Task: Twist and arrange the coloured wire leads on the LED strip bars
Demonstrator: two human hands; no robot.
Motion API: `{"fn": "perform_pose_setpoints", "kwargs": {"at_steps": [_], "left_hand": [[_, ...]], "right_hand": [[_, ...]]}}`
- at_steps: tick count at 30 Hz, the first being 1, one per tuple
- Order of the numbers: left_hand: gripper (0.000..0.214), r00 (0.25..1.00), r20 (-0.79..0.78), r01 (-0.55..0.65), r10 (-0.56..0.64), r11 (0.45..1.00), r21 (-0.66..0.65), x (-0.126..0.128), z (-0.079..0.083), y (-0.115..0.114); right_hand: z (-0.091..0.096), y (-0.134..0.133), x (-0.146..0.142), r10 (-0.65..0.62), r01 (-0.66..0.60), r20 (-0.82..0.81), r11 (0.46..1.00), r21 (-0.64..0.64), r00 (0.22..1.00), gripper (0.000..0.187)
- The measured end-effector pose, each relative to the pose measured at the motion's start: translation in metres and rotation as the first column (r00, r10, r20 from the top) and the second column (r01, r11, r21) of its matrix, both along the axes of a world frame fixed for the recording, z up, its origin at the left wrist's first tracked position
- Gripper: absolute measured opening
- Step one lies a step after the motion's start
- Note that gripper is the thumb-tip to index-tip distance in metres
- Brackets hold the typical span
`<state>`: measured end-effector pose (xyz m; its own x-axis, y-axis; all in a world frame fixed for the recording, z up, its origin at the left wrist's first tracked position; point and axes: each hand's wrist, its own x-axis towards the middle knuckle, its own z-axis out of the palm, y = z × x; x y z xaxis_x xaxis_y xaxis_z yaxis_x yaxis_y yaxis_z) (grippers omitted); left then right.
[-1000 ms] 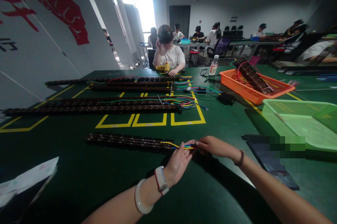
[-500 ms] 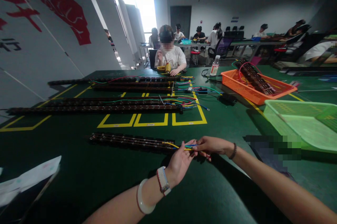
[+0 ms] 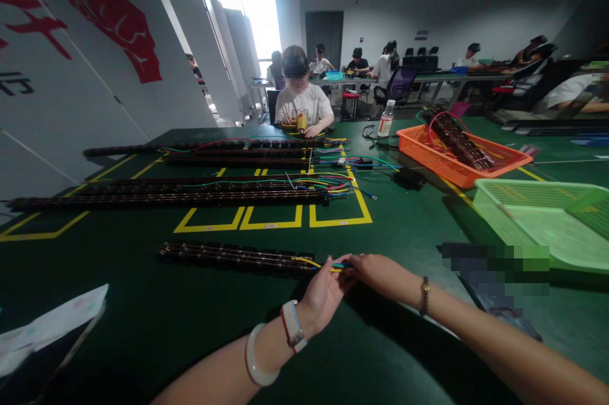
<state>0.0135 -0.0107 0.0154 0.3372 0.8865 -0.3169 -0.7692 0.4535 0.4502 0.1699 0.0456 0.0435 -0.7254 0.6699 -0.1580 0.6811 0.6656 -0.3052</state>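
Note:
My left hand (image 3: 321, 292) and my right hand (image 3: 379, 273) meet at the right end of a short dark strip of linked parts (image 3: 235, 257) lying on the green table (image 3: 143, 303). Both hands pinch the bundle of coloured wires (image 3: 328, 264), yellow, blue and green, that comes out of that end. The left wrist wears a watch and a pale bangle; the right wrist wears a bracelet.
Longer dark strips with coloured wires (image 3: 190, 192) lie across yellow floor-tape marks further back. An orange basket (image 3: 451, 160) and a green basket (image 3: 547, 221) stand at the right. A person sits at the far table edge (image 3: 302, 100). Paper (image 3: 47, 329) lies at the left.
My right hand has turned palm down and dropped slightly onto the wire ends. The left hand has stayed pinched on the wires.

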Motion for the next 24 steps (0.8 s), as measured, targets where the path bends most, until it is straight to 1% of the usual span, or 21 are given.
{"fn": "perform_pose_setpoints", "kwargs": {"at_steps": [2,4,7,9,11,13,15,17,19,22,24], "left_hand": [[0.038,1.000,-0.006,0.010,-0.009,1.000,0.024,0.000,-0.004,0.000],[0.039,1.000,-0.014,0.011,-0.011,0.999,0.034,0.001,-0.006,0.000],[0.040,1.000,-0.016,0.015,-0.014,0.999,0.042,0.001,-0.005,-0.001],[0.039,1.000,-0.019,0.022,-0.021,0.999,0.047,0.000,-0.003,-0.001],[0.041,0.999,-0.029,0.025,-0.023,0.998,0.049,0.000,-0.002,-0.001],[0.042,0.999,-0.047,0.016,-0.014,0.999,0.048,0.001,-0.003,0.000],[0.039,0.998,-0.064,-0.002,0.004,0.999,0.039,0.001,-0.005,0.001],[0.036,0.998,-0.063,-0.021,0.023,0.999,0.033,0.001,-0.006,0.001],[0.034,0.998,-0.054,-0.027,0.029,0.999,0.034,0.001,-0.007,0.002],[0.035,0.998,-0.059,-0.026,0.029,0.998,0.055,0.000,-0.008,0.002],[0.037,0.997,-0.072,-0.026,0.030,0.997,0.067,0.000,-0.008,0.002]], "right_hand": [[-0.003,-0.006,-0.001,0.036,-0.043,0.060,0.992,0.118,0.998,0.029],[-0.004,-0.010,-0.002,0.071,-0.092,0.110,0.976,0.199,0.991,0.031],[-0.007,-0.010,-0.003,0.084,-0.132,0.169,0.946,0.297,0.982,0.027],[-0.010,-0.009,-0.003,0.081,-0.137,0.172,0.928,0.346,0.982,0.023],[-0.014,-0.008,-0.003,0.081,-0.138,0.160,0.913,0.384,0.984,0.022],[-0.016,-0.008,-0.003,0.084,-0.134,0.133,0.896,0.423,0.988,0.017],[-0.016,-0.009,-0.001,0.085,-0.109,0.071,0.875,0.471,0.994,0.012],[-0.014,-0.013,0.004,0.105,-0.086,-0.007,0.850,0.520,0.994,0.014],[-0.013,-0.018,0.010,0.163,-0.100,-0.060,0.812,0.575,0.985,0.016],[-0.016,-0.026,0.022,0.266,-0.155,-0.074,0.741,0.654,0.961,0.019],[-0.021,-0.031,0.028,0.275,-0.151,-0.077,0.715,0.683,0.958,0.022]]}}
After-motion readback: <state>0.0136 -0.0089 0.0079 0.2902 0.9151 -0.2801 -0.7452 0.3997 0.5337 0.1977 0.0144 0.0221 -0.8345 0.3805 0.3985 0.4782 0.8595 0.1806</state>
